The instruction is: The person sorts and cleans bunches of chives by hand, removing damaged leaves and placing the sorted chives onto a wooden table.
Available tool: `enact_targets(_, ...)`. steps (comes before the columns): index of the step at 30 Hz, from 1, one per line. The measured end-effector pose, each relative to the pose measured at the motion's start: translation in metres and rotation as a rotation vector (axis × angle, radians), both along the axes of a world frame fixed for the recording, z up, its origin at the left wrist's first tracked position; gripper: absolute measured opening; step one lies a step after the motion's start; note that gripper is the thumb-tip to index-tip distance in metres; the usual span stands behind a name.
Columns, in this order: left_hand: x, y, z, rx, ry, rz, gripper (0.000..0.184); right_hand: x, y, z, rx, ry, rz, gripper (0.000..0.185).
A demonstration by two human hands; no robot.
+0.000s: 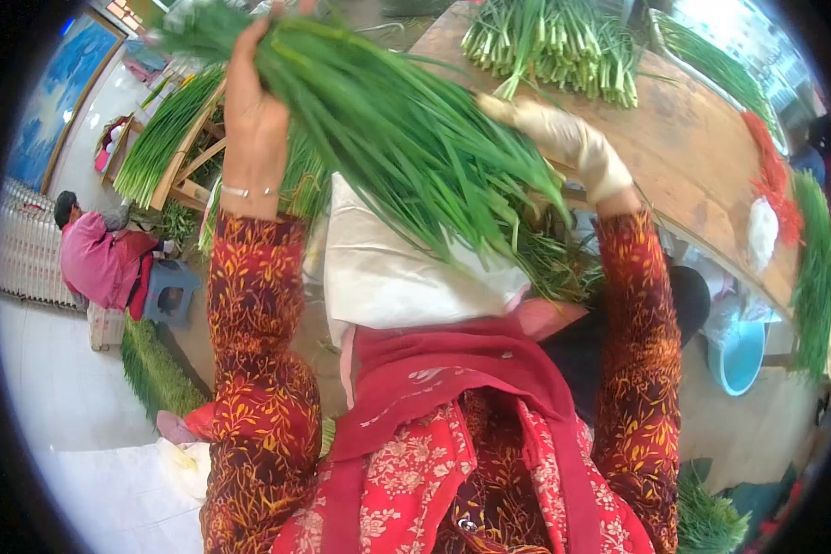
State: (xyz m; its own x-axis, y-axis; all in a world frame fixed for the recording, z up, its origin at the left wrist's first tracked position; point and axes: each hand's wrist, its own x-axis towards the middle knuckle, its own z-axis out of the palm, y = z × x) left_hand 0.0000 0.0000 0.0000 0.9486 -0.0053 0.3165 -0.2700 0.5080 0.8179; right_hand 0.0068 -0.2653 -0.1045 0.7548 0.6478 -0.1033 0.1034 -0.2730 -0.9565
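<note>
My bare left hand (254, 115), with a bangle at the wrist, is closed around a big bunch of long green chives (388, 120). The bunch slants across the view from upper left to lower right, its leaves blurred and spread over my lap. My right hand (549, 134) wears a pale glove and is at the right side of the bunch, near the table edge. Its fingers are partly hidden and blurred, so their grip is unclear. Below the leaves, a white sheet (388, 268) covers my lap.
Bundled chives (549, 46) lie on the wooden table (683, 157), with red ties (774, 175) at its right. A blue basin (739, 355) stands beneath. At left, a person (102, 254) sits on a stool (169, 291) near a wooden rack (189, 152) of chives.
</note>
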Motion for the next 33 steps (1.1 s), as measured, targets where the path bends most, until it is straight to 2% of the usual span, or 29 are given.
enact_targets(1,0.000,0.022,-0.013,-0.043,0.032,0.079,0.028,-0.002,-0.003,-0.024,0.000,0.024,-0.066,0.060)
enact_targets(2,-0.001,0.041,-0.027,-0.084,0.065,0.159,0.029,-0.015,-0.004,-0.045,0.142,0.040,-0.160,0.056)
enact_targets(3,0.002,0.066,-0.037,-0.109,0.117,0.246,0.023,-0.003,0.001,-0.084,0.090,0.060,-0.204,0.051)
enact_targets(5,-0.010,0.103,-0.068,-0.147,0.195,0.378,0.015,-0.019,0.004,-0.116,0.141,0.306,-0.230,0.043)
enact_targets(8,-0.040,0.129,-0.104,-0.097,0.282,0.576,0.013,-0.035,-0.005,-0.152,0.373,0.346,-0.295,0.038)
enact_targets(9,-0.047,0.132,-0.113,-0.098,0.293,0.584,0.013,-0.037,-0.006,-0.156,0.395,0.355,-0.370,0.035)
enact_targets(11,-0.055,0.138,-0.122,-0.286,0.405,0.671,0.013,-0.046,-0.004,-0.167,0.520,0.435,-0.462,0.032)
enact_targets(12,-0.063,0.138,-0.124,-0.283,0.411,0.676,0.013,-0.053,-0.002,-0.162,0.478,0.452,-0.498,0.031)
enact_targets(13,-0.074,0.137,-0.133,-0.207,0.359,0.634,0.015,-0.061,0.002,-0.174,0.513,0.510,-0.507,0.031)
enact_targets(15,-0.084,0.122,-0.138,-0.144,0.303,0.592,0.016,-0.064,0.006,-0.174,0.478,0.412,-0.477,0.033)
enact_targets(17,-0.089,0.102,-0.135,0.046,0.304,0.754,0.018,-0.063,0.013,-0.150,0.366,0.330,-0.443,0.035)
enact_targets(19,-0.092,0.110,-0.148,0.023,0.310,0.742,0.019,-0.060,0.025,-0.132,0.421,0.318,-0.399,0.036)
enact_targets(21,-0.096,0.132,-0.166,0.116,0.291,0.702,0.030,-0.064,0.043,-0.100,0.235,0.338,-0.424,0.037)
enact_targets(22,-0.095,0.128,-0.165,0.065,0.332,0.743,0.031,-0.065,0.049,-0.094,0.139,0.266,-0.414,0.036)
enact_targets(23,-0.096,0.122,-0.166,0.058,0.329,0.748,0.031,-0.065,0.054,-0.088,0.043,0.189,-0.402,0.035)
enact_targets(25,-0.100,0.113,-0.168,0.293,0.200,0.799,0.029,-0.064,0.058,-0.072,-0.208,0.022,-0.356,0.036)
enact_targets(27,-0.100,0.117,-0.170,0.298,0.184,0.781,0.027,-0.063,0.063,-0.069,-0.377,-0.062,-0.328,0.035)
enact_targets(28,-0.102,0.117,-0.170,0.312,0.171,0.757,0.026,-0.067,0.065,-0.076,-0.353,-0.126,-0.359,0.032)
enact_targets(29,-0.103,0.116,-0.169,0.305,0.172,0.760,0.026,-0.067,0.064,-0.078,-0.412,-0.128,-0.318,0.032)
enact_targets(31,-0.104,0.116,-0.164,0.394,0.118,0.756,0.027,-0.074,0.053,-0.079,-0.376,0.048,-0.366,0.032)
enact_targets(32,-0.104,0.117,-0.162,0.391,0.120,0.757,0.027,-0.078,0.037,-0.114,-0.373,0.008,-0.501,0.033)
enact_targets(33,-0.103,0.118,-0.161,0.255,0.125,0.750,0.025,-0.072,0.023,-0.094,-0.568,0.157,-0.483,0.036)
